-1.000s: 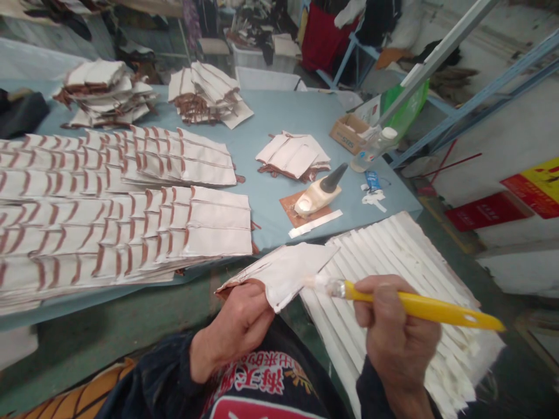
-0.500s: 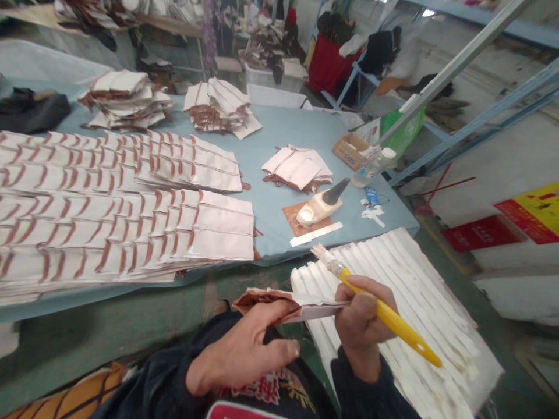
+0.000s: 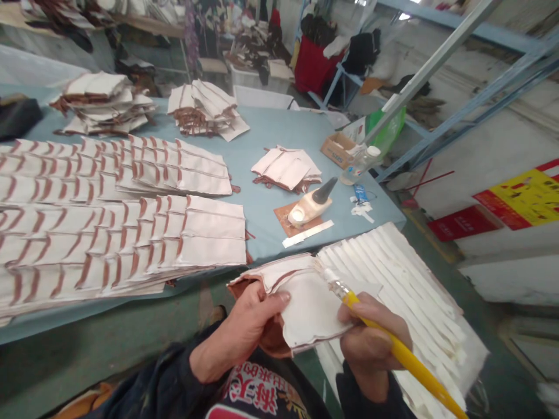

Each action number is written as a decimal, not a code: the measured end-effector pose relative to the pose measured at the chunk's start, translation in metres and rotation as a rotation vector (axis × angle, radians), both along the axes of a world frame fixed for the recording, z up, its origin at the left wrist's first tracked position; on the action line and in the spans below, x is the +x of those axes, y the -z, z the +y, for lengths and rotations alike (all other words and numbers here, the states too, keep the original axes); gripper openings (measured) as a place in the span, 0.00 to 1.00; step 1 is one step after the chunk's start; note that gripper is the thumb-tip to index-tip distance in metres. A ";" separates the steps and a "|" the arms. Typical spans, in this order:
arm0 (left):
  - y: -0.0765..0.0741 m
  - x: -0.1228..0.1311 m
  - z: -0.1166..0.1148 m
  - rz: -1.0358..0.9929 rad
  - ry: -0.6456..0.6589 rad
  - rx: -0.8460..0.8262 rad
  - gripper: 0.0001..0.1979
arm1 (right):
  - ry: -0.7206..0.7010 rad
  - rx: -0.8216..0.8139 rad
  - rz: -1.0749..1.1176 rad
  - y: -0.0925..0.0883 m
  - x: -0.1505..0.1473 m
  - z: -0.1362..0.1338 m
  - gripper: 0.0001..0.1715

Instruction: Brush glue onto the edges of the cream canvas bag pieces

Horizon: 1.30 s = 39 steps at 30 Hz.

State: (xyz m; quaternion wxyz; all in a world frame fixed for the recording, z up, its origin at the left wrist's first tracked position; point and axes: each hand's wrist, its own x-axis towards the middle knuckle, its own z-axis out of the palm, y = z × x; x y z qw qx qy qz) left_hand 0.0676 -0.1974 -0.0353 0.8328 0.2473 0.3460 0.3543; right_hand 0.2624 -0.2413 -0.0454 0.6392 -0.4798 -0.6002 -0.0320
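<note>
My left hand [image 3: 244, 331] grips a brown leather piece with a white lining [image 3: 305, 302], held flat in front of my chest. My right hand [image 3: 371, 343] is closed round a yellow-handled brush [image 3: 393, 343] and also pinches the piece's right edge. The brush's bristled tip rests on the piece's upper right corner. Under both hands on the right lies a board covered with overlapping white strips [image 3: 406, 285].
The blue table [image 3: 271, 128] carries long rows of overlapped white and brown pieces [image 3: 122, 227], two stacks at the back [image 3: 205, 107], a small pile [image 3: 286, 169], a glue bottle [image 3: 308, 206] on a brown pad, a cardboard box [image 3: 338, 149] and a plastic bottle [image 3: 360, 163].
The piece went from being brushed, to folded edge-on, to spread open white side up again. The brush lifted off and came back onto its upper right corner.
</note>
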 end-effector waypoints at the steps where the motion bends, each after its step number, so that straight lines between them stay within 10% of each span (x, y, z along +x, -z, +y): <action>1: -0.003 0.001 0.002 0.026 -0.008 0.040 0.24 | 0.029 -0.006 0.081 -0.002 -0.004 0.001 0.21; 8: -0.024 -0.011 0.022 0.437 0.070 0.614 0.22 | 0.044 -0.181 0.548 -0.045 -0.007 0.002 0.21; 17: -0.021 -0.027 0.017 0.976 0.002 1.568 0.12 | -0.073 -0.231 0.264 -0.075 -0.016 0.007 0.16; 25: 0.005 -0.022 0.010 1.112 -0.082 1.672 0.12 | -0.184 -0.210 -0.431 -0.079 -0.037 -0.013 0.12; 39: 0.009 -0.017 -0.001 1.157 -0.103 1.661 0.12 | -0.286 -0.197 -0.635 -0.088 -0.036 -0.015 0.09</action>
